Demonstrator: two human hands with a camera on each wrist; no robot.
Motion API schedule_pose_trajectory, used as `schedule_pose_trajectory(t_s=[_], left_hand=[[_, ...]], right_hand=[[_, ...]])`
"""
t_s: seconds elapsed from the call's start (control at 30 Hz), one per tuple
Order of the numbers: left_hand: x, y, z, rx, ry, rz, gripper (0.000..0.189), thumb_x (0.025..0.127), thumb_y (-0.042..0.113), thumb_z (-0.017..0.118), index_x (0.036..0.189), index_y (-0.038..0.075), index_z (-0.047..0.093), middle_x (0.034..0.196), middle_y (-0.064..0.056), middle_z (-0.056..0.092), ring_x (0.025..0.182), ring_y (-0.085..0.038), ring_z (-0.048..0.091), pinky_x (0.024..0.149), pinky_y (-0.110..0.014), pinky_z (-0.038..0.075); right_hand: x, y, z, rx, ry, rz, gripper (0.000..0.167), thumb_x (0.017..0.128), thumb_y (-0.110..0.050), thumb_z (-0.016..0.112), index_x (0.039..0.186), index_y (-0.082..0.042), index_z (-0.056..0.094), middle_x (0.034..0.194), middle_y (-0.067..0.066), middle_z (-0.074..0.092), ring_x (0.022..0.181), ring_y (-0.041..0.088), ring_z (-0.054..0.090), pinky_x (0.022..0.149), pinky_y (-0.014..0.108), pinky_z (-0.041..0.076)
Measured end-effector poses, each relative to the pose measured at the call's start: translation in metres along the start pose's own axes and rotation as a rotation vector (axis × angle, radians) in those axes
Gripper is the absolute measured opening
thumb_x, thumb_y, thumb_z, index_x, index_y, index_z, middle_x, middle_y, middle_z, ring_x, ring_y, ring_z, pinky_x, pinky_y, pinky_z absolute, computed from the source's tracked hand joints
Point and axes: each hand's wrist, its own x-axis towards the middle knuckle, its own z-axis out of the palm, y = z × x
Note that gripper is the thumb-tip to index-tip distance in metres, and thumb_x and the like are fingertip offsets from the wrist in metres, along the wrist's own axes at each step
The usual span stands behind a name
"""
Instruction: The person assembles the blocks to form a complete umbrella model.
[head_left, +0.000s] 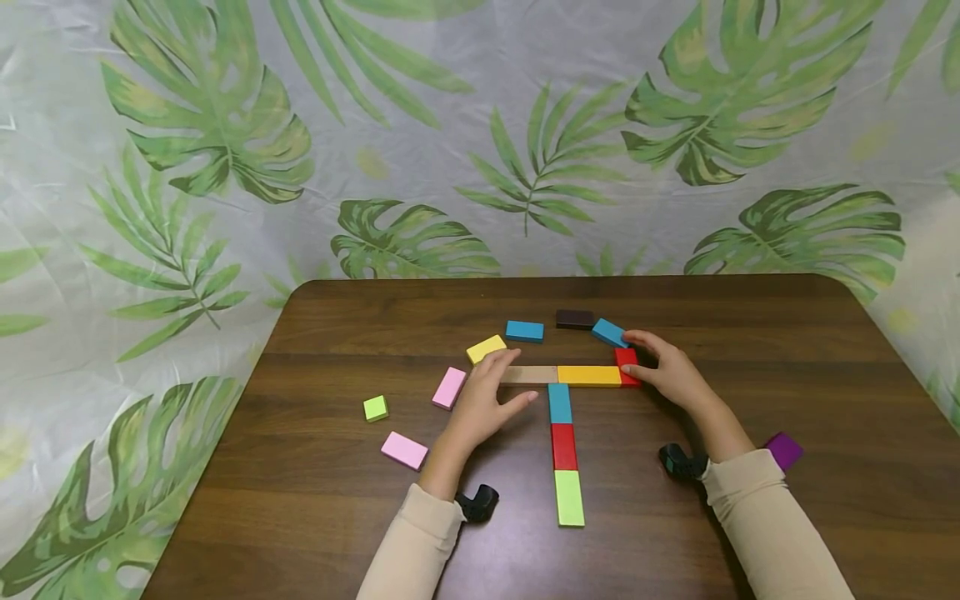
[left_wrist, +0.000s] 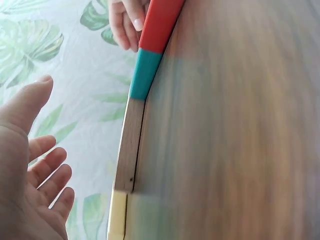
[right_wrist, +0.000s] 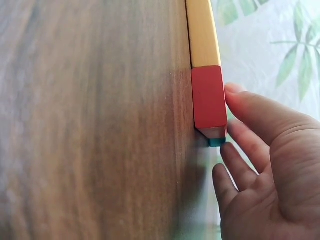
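Note:
My left hand [head_left: 477, 406] is held above the table with thumb and fingers spread and nothing between them. Beneath its fingertips are a plain wooden block [head_left: 531, 375] and a yellow block [head_left: 487, 348]. At the row's right end, the thumb of my right hand [head_left: 677, 375] rests against a red block [head_left: 628, 357], its fingers loosely extended past it. Those fingertips reach a tilted blue block [head_left: 608, 332]. An orange-yellow block [right_wrist: 204, 35] joins the red one to the wooden one. From this row, a teal block [head_left: 560, 403], a red block [head_left: 564, 447] and a lime block [head_left: 569, 498] run toward me.
Beyond the row lie a blue block [head_left: 524, 332] and a dark brown block [head_left: 574, 319]. On the left are two pink blocks, one upper [head_left: 449, 388] and one lower [head_left: 405, 451], plus a small lime block [head_left: 376, 408]. A purple block [head_left: 784, 451] sits by my right sleeve.

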Motion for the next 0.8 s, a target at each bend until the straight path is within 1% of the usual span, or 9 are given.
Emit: schedule_pose_trajectory(t_s=[0.23, 0.4, 0.53, 0.7, 0.8], left_hand=[[-0.005, -0.013, -0.007, 0.003, 0.082, -0.011, 0.062, 0.078, 0.037, 0.068, 0.129, 0.008, 0.046, 0.126, -0.008, 0.045, 0.115, -0.024, 0.041, 0.095, -0.039, 0.034], [-0.01, -0.022, -0.014, 0.015, 0.115, -0.022, 0.063, 0.077, 0.036, 0.07, 0.128, 0.007, 0.047, 0.126, -0.009, 0.046, 0.116, -0.027, 0.041, 0.094, -0.041, 0.034], [-0.013, -0.027, -0.021, 0.017, 0.122, -0.053, 0.063, 0.076, 0.036, 0.07, 0.127, 0.007, 0.048, 0.126, -0.009, 0.046, 0.116, -0.027, 0.041, 0.095, -0.041, 0.034], [-0.019, -0.034, -0.029, 0.004, 0.103, -0.112, 0.067, 0.076, 0.038, 0.07, 0.13, 0.007, 0.045, 0.128, -0.009, 0.045, 0.118, -0.028, 0.038, 0.096, -0.044, 0.032], [-0.022, -0.037, -0.032, 0.0, 0.094, -0.133, 0.069, 0.076, 0.038, 0.07, 0.131, 0.007, 0.044, 0.129, -0.01, 0.044, 0.119, -0.029, 0.037, 0.096, -0.046, 0.031]], right_hand=[[0.0, 0.001, 0.0, -0.001, -0.002, 0.003, 0.054, 0.085, -0.02, 0.063, 0.13, -0.002, 0.041, 0.129, 0.021, 0.043, 0.123, 0.041, 0.032, 0.098, 0.053, 0.023], [0.0, 0.001, 0.0, 0.006, -0.002, 0.001, 0.054, 0.085, -0.02, 0.063, 0.13, -0.002, 0.041, 0.129, 0.022, 0.043, 0.123, 0.04, 0.031, 0.098, 0.053, 0.023], [0.0, 0.002, 0.0, 0.013, -0.003, -0.001, 0.054, 0.085, -0.02, 0.063, 0.13, -0.002, 0.041, 0.129, 0.022, 0.043, 0.123, 0.04, 0.031, 0.098, 0.053, 0.022], [0.0, 0.002, 0.0, 0.016, -0.003, 0.002, 0.053, 0.085, -0.018, 0.063, 0.13, -0.002, 0.041, 0.129, 0.022, 0.043, 0.123, 0.04, 0.031, 0.098, 0.053, 0.022], [0.0, 0.002, 0.0, 0.014, -0.004, 0.004, 0.052, 0.085, -0.017, 0.063, 0.13, -0.002, 0.041, 0.129, 0.021, 0.043, 0.123, 0.04, 0.031, 0.098, 0.053, 0.023]])
